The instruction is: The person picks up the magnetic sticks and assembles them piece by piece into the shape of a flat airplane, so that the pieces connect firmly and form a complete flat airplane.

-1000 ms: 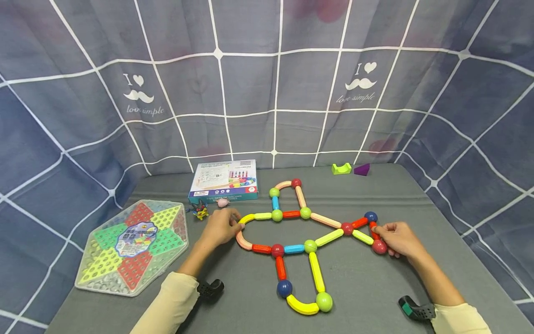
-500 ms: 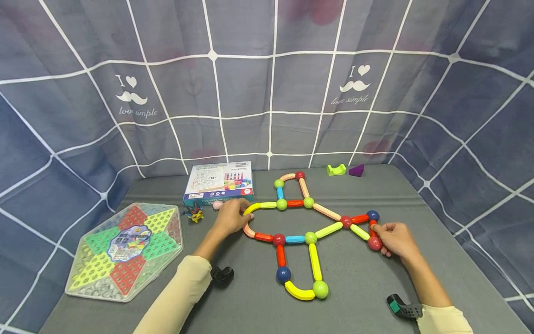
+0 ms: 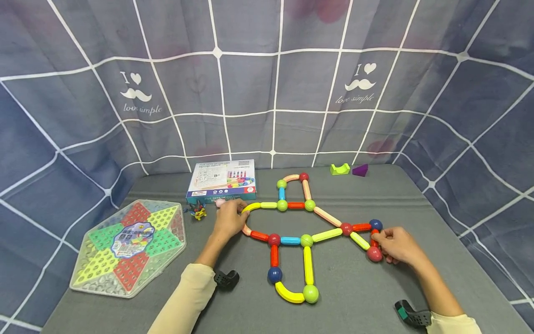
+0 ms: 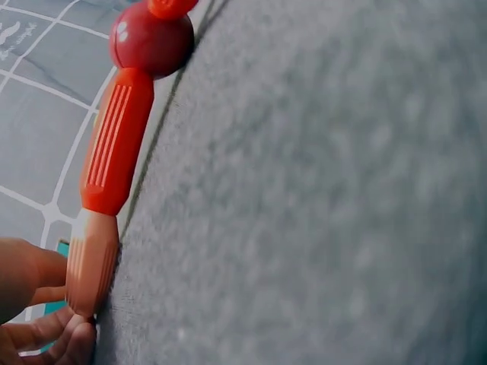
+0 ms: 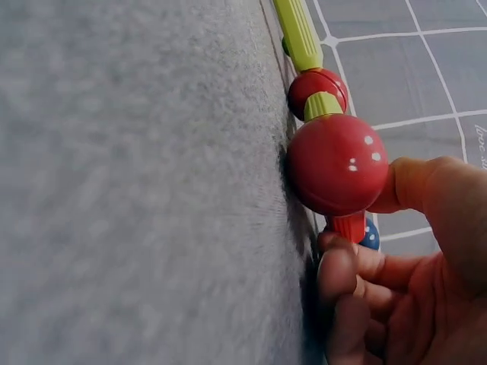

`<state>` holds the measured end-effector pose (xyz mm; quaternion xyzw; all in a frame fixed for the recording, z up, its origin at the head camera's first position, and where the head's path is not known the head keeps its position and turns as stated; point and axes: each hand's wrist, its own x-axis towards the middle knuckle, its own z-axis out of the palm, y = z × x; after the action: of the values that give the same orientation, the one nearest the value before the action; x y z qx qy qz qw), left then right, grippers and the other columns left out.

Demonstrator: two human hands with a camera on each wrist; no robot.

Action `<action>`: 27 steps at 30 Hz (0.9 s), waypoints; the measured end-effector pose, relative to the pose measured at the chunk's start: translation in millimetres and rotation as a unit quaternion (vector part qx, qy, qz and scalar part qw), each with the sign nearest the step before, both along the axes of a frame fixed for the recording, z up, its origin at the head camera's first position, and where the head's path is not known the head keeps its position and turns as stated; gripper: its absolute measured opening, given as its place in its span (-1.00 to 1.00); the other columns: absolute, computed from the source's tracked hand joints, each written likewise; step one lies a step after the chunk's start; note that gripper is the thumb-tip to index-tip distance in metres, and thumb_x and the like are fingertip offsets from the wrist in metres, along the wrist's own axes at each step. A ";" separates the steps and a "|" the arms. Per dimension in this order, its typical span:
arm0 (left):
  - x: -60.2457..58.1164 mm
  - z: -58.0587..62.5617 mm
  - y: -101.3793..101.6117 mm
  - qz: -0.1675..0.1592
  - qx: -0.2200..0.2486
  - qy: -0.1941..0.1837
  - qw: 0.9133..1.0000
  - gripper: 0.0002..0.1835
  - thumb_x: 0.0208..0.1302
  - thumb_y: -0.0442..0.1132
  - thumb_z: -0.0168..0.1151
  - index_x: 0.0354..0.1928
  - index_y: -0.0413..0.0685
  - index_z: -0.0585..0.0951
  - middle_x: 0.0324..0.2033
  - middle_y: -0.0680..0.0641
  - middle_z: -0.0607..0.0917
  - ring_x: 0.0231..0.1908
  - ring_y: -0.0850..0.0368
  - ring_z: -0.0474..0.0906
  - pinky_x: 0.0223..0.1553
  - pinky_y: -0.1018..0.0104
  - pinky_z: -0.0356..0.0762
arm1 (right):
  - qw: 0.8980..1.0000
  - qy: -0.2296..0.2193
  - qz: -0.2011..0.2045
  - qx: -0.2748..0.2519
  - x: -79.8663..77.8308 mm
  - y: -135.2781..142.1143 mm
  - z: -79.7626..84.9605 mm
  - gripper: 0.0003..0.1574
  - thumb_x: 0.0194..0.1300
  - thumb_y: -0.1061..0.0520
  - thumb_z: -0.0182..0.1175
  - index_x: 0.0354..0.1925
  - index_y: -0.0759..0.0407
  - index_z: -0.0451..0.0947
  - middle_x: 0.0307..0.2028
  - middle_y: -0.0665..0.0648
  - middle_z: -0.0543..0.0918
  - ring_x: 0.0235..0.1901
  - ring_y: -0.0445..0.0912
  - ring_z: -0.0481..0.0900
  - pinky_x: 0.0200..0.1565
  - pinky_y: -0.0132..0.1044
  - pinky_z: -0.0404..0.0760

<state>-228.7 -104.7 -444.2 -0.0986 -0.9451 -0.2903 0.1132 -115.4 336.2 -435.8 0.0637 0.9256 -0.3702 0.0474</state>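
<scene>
A flat closed figure of magnetic rods and balls lies on the grey cloth. My left hand [image 3: 229, 220] grips its rounded left end, thumb and fingers at the curved yellow rod [image 3: 252, 206] and the curved peach rod [image 4: 93, 266]. At the right end, my right hand [image 3: 398, 246] pinches a short red rod [image 5: 348, 226] between a blue ball [image 3: 376, 224] and a larger red ball [image 3: 374, 253]. Two loops stick out from the figure's middle: a far one with a red ball [image 3: 303, 176] and a near one with a curved yellow rod [image 3: 289, 294].
A hexagonal checkers board [image 3: 129, 248] lies at the left. Behind the left hand are a flat toy box [image 3: 221, 180], a small figurine [image 3: 198, 211] and a pink piece [image 3: 220, 202]. A green block [image 3: 340, 169] and a purple block [image 3: 360, 170] sit at the back right.
My left hand has moved the rounded end away from me and slightly right. The right end has come slightly nearer, so the figure has turned a little; its near loop has swung left.
</scene>
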 end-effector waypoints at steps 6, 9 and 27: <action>3.6 0.2 0.1 0.004 0.016 0.002 1.000 -0.77 0.07 -0.25 0.39 -0.19 -0.08 0.69 -0.33 -0.06 0.70 -0.24 0.02 0.61 -0.15 -0.02 0.43 | 0.994 0.062 -0.006 0.095 -6.6 -0.6 0.2 -0.57 0.27 -0.16 0.18 -0.54 0.12 0.48 -0.80 -0.07 0.40 -0.75 -0.13 0.39 -0.64 -0.27 0.31; 4.4 -0.8 0.7 0.003 0.017 0.003 1.000 -0.77 0.07 -0.26 0.40 -0.18 -0.08 0.69 -0.33 -0.04 0.70 -0.27 0.05 0.61 -0.16 0.01 0.43 | 0.989 0.083 -0.007 0.122 -10.7 -0.8 1.3 -0.60 0.26 -0.12 0.18 -0.54 0.11 0.48 -0.77 -0.10 0.35 -0.70 -0.14 0.32 -0.59 -0.27 0.22; 31.1 11.8 28.0 -0.038 -0.056 0.092 0.993 -0.72 0.13 -0.12 0.38 -0.11 0.00 0.68 -0.18 -0.05 0.60 -0.16 -0.01 0.49 -0.21 0.06 0.47 | 0.943 0.246 0.028 0.224 -21.4 -41.8 17.5 -0.50 0.07 -0.14 0.37 -0.14 0.15 0.57 -0.30 0.14 0.59 -0.28 0.15 0.48 -0.42 0.08 0.42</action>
<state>-197.6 -76.8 -432.4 -0.1670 -0.9411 -0.2304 0.1825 -136.8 294.4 -418.3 -0.0461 0.9688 -0.1562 -0.1871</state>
